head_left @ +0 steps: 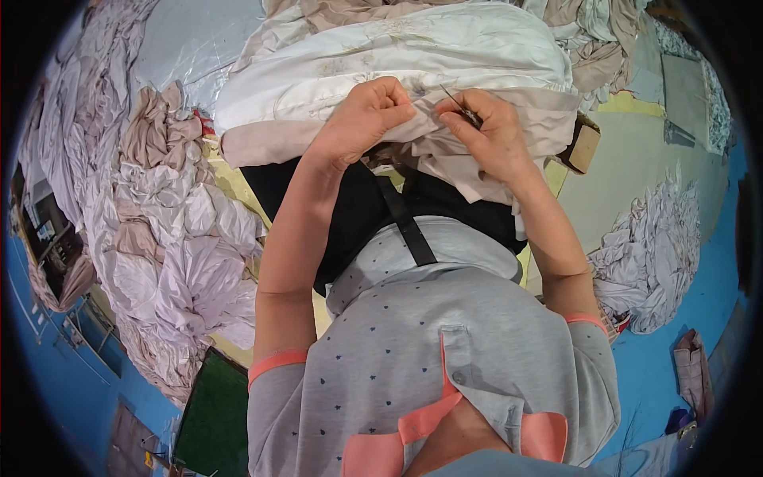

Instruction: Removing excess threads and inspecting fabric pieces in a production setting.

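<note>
While the right hand (pixel 486 131) grips a dark, thin-pointed tool (pixel 469 116), the left hand (pixel 367 119) presses thumb to forefinger, on what I cannot tell, over the white embroidered cloth's beige border (pixel 274 143) by a black-clad lap (pixel 358 199). Bunching or slipping could let the point snag that border.

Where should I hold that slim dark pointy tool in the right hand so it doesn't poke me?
Probably by the thicker end of the slim dark pointy tool, coming from the right, as the right hand does: its thin tip points forward and left, away from the palm.
</note>
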Tool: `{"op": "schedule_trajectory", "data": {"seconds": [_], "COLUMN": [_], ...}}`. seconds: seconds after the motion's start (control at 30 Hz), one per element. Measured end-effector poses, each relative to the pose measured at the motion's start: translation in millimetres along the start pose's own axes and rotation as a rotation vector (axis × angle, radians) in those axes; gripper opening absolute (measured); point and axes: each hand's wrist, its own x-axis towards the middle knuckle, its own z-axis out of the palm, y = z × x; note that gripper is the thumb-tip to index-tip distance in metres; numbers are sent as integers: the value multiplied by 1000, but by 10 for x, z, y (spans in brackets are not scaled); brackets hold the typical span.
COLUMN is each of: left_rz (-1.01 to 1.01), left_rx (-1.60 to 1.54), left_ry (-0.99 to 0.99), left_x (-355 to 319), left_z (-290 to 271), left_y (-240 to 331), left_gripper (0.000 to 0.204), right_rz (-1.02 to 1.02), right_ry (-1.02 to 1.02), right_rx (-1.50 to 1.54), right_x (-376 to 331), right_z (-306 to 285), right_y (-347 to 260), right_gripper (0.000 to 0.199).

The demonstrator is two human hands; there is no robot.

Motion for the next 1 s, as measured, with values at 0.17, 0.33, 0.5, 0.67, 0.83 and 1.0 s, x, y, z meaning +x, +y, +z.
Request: {"op": "schedule_trajectory", "data": {"seconds": [0.17,0.33,0.5,0.67,0.83,1.0], "left_rz": [40,100,202,309,314,203], "left_rx": [-98,-40,270,444,324,82], "left_ry": [4,20,123,213,219,127], "left_x": [-29,5,-34,-55,-22,-34], "left_z": [27,34,133,270,221,159], "left_y": [-14,-63,-31,8,-79,-54], "left_gripper": [10,11,8,8,7,10], "right_rz": [-7,13,25,-197,-238,-172], "right_ry": [3,20,35,110,201,262], "right_rx": [-12,22,1,-257,-279,-213], "right_x": [5,18,20,31,22,-46], "right_z": [75,104,135,159,191,159], "right_y": [-43,-4,16,24,36,58], "right_gripper": [14,13,11,10,10,8]}}
